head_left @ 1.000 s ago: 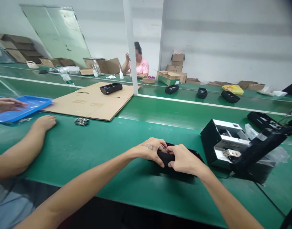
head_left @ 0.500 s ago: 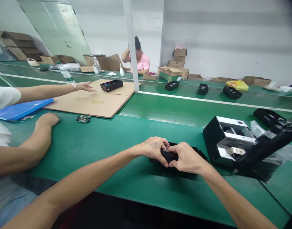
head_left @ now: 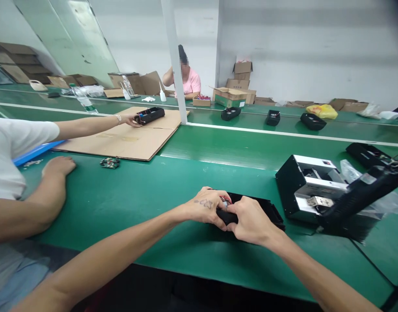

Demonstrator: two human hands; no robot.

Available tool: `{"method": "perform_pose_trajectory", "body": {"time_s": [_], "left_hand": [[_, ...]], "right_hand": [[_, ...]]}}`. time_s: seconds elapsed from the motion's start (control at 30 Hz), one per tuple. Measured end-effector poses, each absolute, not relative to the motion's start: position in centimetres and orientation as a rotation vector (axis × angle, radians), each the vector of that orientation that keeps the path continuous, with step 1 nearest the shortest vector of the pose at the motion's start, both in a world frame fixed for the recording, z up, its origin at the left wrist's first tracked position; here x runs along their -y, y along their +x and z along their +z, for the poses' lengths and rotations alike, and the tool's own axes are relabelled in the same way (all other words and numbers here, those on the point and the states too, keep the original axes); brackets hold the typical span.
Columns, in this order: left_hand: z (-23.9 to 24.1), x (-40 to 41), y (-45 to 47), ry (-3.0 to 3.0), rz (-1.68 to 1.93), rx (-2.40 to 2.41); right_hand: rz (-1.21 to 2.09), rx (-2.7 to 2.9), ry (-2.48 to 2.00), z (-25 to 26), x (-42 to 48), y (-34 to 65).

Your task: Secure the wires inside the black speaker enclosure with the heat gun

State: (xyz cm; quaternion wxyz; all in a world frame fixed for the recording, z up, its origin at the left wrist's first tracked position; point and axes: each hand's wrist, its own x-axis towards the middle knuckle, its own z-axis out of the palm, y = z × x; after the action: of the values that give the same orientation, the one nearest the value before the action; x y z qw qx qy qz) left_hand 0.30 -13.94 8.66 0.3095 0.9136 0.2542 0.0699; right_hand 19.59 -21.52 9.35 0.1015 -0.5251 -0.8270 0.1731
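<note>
A black plastic housing (head_left: pixel 266 210) lies on the green bench (head_left: pixel 173 186) in front of me. My left hand (head_left: pixel 207 207) grips its near left end, fingers curled over the edge. My right hand (head_left: pixel 250 219) is closed on the same end from the right, thumb pressing at a small part with red wires between the two hands. What the fingertips pinch is hidden.
A black and silver machine (head_left: pixel 304 186) with a dark brush-like piece (head_left: pixel 357 201) stands at right. A person at left reaches a hand (head_left: pixel 130 120) to a black housing (head_left: pixel 150 115) on cardboard (head_left: pixel 127 138). A small circuit board (head_left: pixel 109 163) lies nearby. More housings (head_left: pixel 231 113) sit on the far belt.
The neighbour's arm has stretched out across the cardboard and now touches the black housing there. My hands stay on my housing, shifted only slightly.
</note>
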Motion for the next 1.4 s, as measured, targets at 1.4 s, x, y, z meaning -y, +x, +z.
{"method": "perform_pose_trajectory", "body": {"time_s": [1.4], "left_hand": [[1.6,21.3,0.3,2.708,1.014,-0.755]], "right_hand": [[0.521,0.953,-1.096,13.4,27.0,31.8]]}}
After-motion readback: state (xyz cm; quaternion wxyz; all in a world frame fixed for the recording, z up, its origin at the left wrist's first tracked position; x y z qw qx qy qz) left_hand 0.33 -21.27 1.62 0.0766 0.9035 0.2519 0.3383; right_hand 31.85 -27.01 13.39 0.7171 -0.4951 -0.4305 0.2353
